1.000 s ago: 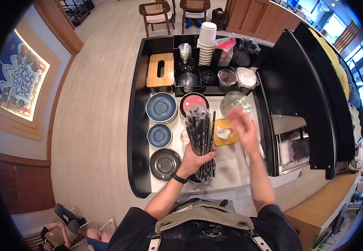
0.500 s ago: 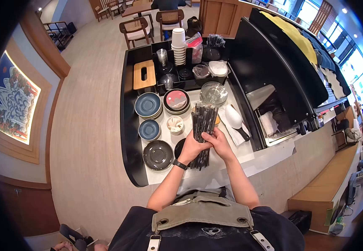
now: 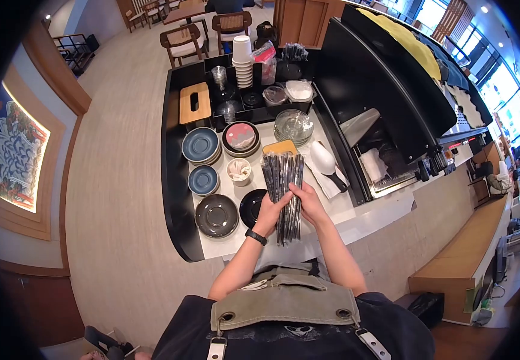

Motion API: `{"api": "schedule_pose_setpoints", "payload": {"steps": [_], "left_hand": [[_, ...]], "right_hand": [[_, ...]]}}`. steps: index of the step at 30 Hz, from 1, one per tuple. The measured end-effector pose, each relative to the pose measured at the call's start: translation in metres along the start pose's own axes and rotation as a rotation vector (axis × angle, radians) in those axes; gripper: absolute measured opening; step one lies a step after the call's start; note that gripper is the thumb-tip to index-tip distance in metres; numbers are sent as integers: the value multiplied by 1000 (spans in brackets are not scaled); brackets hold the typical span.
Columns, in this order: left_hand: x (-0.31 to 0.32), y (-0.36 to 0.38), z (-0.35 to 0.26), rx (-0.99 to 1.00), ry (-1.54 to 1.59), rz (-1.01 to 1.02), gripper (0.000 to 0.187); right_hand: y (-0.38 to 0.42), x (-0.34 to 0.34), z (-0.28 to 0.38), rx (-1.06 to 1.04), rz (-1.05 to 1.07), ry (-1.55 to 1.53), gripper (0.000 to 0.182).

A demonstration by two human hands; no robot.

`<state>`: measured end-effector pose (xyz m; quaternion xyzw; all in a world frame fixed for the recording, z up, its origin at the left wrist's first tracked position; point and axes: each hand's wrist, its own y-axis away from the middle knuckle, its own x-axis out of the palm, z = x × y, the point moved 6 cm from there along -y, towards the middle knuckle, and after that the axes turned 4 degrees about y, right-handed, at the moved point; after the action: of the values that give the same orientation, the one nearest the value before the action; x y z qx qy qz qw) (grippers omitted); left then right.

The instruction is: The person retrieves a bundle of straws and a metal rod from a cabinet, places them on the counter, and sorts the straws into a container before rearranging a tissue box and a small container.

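A thick bundle of black straws in clear wrappers stands upright between my two hands, over the front of the white counter. My left hand wraps its left side, thumb across the front. On the right side, my right hand grips the same bundle with its thumb near the left one. Just left of my left hand is a black saucer, partly covered by it. Behind the straws lies a yellow-tan wooden piece. A white scoop with a black handle rests on a cloth to the right.
Stacked blue plates, a dark grey saucer, a white cup and glass plates stand on the counter. Paper cups rise at the back. A tall black cabinet borders the right side.
The straw bundle has turned a little and its tops have tilted left. My hands have moved slightly apart around it. The whole view has shifted a little.
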<state>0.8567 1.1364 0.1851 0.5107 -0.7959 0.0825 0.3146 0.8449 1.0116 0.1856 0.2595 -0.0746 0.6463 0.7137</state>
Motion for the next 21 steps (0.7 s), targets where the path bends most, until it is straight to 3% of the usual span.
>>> {"api": "schedule_pose_setpoints", "payload": {"steps": [12,21], "left_hand": [[-16,4,-4,34,-36,-137,31],[-16,0,-11,83,-72,-164,33]], "right_hand": [[-5,4,5,-161,-100,236,32],[-5,9,24,-149,-99,207,32]]}}
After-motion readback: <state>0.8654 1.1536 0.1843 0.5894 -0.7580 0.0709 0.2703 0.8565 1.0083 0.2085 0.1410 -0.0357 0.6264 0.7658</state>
